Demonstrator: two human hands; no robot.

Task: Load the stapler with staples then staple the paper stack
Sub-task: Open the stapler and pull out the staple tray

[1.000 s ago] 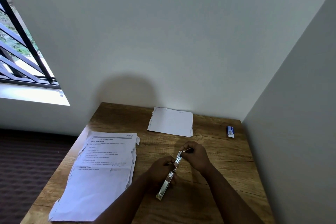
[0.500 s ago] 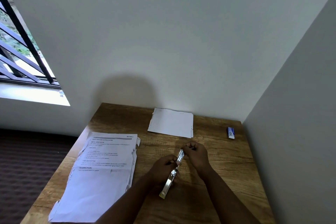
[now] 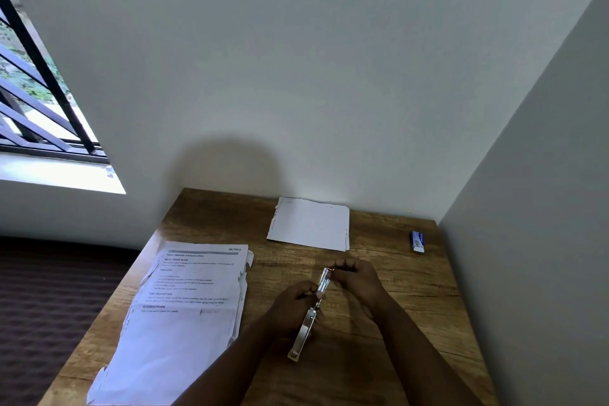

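- While our left hand curls round the middle of the stapler, fingers wrapped on its far side, we hold that metal body slanted over the worktop, its near end low toward us and its far end raised.
- Our right hand sits at the stapler's far tip, fingers bent and bunched together in a narrow pinch on the raised end; whether a strip of staples lies between those fingertips we cannot tell, as it is too small to make out.
- We see the two hands close to each other, the stapler running between them, and both forearms reaching in from the lower edge.
- We find the printed paper stack lying flat to the left of our left hand, near it but not touching, with ragged torn edges along its right side and lines of text on the upper half.
- We note a smaller blank sheet farther back, beyond our right hand, flat against the rear of the worktop near the wall.
- We spot a small blue and white box at the far right corner, well apart from both hands.
- We have a barred window up at the left, and dark floor beside the worktop.
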